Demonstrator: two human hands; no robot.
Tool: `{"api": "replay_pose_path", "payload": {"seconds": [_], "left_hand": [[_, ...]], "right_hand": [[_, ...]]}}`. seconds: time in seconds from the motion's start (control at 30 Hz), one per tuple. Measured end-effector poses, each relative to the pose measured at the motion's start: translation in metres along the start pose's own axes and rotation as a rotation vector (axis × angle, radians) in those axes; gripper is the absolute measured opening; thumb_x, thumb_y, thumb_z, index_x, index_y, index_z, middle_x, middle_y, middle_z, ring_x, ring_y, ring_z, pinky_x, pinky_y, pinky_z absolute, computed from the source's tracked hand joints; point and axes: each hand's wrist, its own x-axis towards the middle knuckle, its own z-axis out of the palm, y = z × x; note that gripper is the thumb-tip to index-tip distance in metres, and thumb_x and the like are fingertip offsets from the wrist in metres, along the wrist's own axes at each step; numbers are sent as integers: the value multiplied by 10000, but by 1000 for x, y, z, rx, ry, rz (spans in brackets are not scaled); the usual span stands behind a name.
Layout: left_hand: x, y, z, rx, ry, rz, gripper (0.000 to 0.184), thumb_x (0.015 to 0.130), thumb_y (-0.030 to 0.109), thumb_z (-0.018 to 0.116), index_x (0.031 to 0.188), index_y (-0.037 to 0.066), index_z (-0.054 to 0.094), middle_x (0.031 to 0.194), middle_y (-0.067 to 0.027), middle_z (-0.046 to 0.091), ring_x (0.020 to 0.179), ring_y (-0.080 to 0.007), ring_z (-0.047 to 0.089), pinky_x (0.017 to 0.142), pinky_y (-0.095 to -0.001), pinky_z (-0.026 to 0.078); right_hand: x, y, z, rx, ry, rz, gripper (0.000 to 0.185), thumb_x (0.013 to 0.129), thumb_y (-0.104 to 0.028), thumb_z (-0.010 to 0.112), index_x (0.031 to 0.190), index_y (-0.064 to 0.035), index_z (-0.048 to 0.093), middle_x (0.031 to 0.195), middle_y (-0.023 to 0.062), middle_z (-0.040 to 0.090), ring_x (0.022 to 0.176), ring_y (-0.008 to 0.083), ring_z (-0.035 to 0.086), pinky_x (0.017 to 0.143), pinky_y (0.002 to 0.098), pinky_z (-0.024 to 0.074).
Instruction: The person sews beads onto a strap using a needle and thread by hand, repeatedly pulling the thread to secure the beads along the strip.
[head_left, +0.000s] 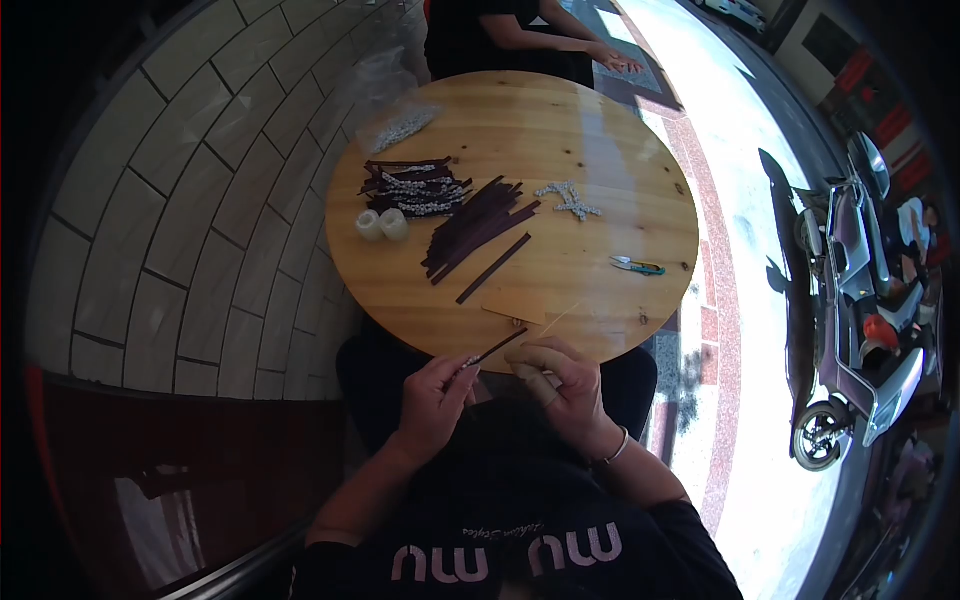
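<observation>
My left hand is closed in a pinch on a narrow dark strip, with a few small pale beads at my fingertips. The strip slants up and right from the fingers. Close beside it, my right hand is bent and closed, one finger wrapped in a tan covering. A thin pale thread rises from that hand over the table edge; whether it also holds a needle is too small to tell. A single dark strip lies ahead on the round wooden table.
On the table are a pile of dark strips, beaded strips, two thread spools, bead strings, thread snips and a plastic bag of beads. Another person sits across. A scooter stands right.
</observation>
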Motion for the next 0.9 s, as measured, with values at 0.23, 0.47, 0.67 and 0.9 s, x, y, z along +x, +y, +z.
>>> {"api": "replay_pose_path", "payload": {"seconds": [0.23,0.47,0.67,0.9], "left_hand": [[2,3,-1,-528,-203,-478,210,929,168,477,922,3,607,584,33,481,487,-1,395,411,-149,273],[1,9,-1,-579,-205,-480,250,944,198,447,911,6,603,644,37,489,505,-3,404,420,-143,274],[1,4,-4,-622,-228,-486,259,949,211,437,915,8,595,651,38,486,516,-7,410,427,-144,283],[0,2,-4,-658,-233,-489,231,939,192,458,913,6,593,648,36,489,516,-8,410,430,-141,282]], "right_hand": [[-5,-1,7,-255,-89,-106,220,751,-35,631,971,-43,622,827,105,583,718,258,608,628,321,494],[0,1,9,-279,-76,-126,216,756,-44,628,971,-44,618,808,105,568,695,259,601,607,331,486],[0,0,9,-259,-102,-132,214,754,-41,626,968,-47,620,806,102,566,687,258,601,599,330,486],[-1,3,12,-284,-90,-150,202,749,-41,635,951,-47,627,784,93,555,664,247,596,579,324,483]]}}
